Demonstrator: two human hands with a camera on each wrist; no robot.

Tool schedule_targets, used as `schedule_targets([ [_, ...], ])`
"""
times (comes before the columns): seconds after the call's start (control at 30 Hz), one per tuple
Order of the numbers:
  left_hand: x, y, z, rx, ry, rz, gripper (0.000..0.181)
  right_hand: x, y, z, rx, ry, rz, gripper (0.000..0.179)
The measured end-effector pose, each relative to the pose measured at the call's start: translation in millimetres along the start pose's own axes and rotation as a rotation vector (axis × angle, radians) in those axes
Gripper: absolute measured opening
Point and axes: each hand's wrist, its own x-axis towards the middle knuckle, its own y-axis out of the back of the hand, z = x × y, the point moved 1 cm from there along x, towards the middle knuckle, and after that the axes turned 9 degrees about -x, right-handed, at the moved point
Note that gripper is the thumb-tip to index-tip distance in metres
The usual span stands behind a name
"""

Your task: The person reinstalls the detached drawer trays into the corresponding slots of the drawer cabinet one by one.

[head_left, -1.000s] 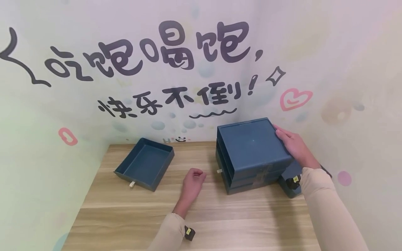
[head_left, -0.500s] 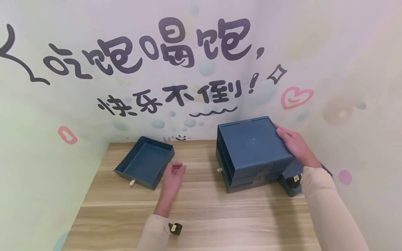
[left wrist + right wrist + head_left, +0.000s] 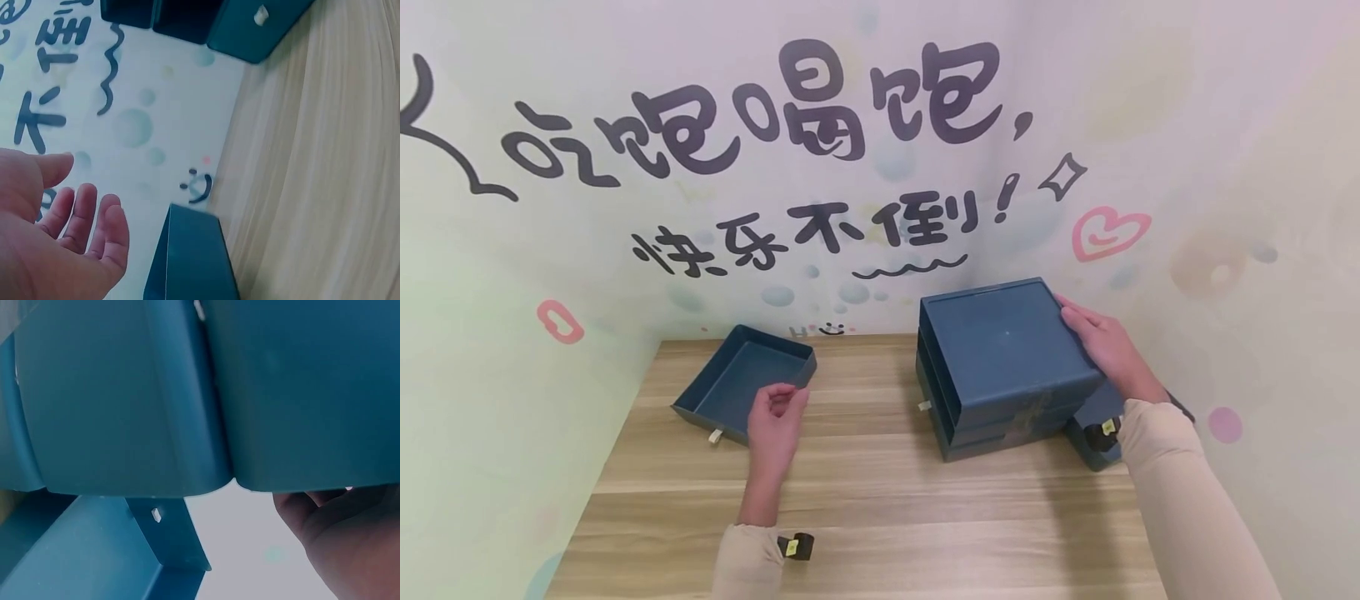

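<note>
My left hand (image 3: pixel 775 429) is over the near right side of a loose blue drawer (image 3: pixel 730 379) with a white pull tab (image 3: pixel 716 436). Its fingers are relaxed and bent, with nothing between them; the left wrist view shows the palm and the drawer's wall (image 3: pixel 197 256). At the right stands a stacked blue drawer cabinet (image 3: pixel 1007 342). Against its right side rests my right hand (image 3: pixel 1105 350), fingers along the top edge. The upper slots on its left face are dark and hollow, and a white tab (image 3: pixel 924 407) marks the lowest. The right hand's fingertips are partly hidden in the right wrist view.
Another blue drawer (image 3: pixel 1093 454) lies right of the cabinet, partly hidden by the right arm. A wood-grain tabletop (image 3: pixel 880 517) meets a printed wall (image 3: pixel 880 308) at the back. Bare wood separates the left drawer from the cabinet.
My left hand has moved left, from beside the cabinet across the table to over the loose drawer's near right side. The right hand and cabinet stay in place.
</note>
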Motion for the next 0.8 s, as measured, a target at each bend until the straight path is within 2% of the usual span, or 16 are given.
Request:
schedule_targets([
  [0.3, 2.7, 32.4, -4.9, -0.021, -0.031, 0.124, 0.039, 1.5, -1.3, 0.4, 0.009, 0.009, 0.003, 0.066],
  [0.4, 3.8, 44.0, -7.2, 0.017, -0.024, 0.163, 0.041, 2.3, -2.9, 1.9, 0.022, 0.01, 0.0, 0.065],
  [0.63, 4.0, 71.0, -16.0, 0.128, 0.009, 0.282, 0.046, 4.1, -2.8, 1.8, 0.018, 0.004, 0.003, 0.065],
  [0.8, 5.4, 83.5, -20.3, 0.176, 0.075, 0.316, 0.061, 2.7, 0.0, -0.8, 0.017, -0.002, 0.027, 0.065],
])
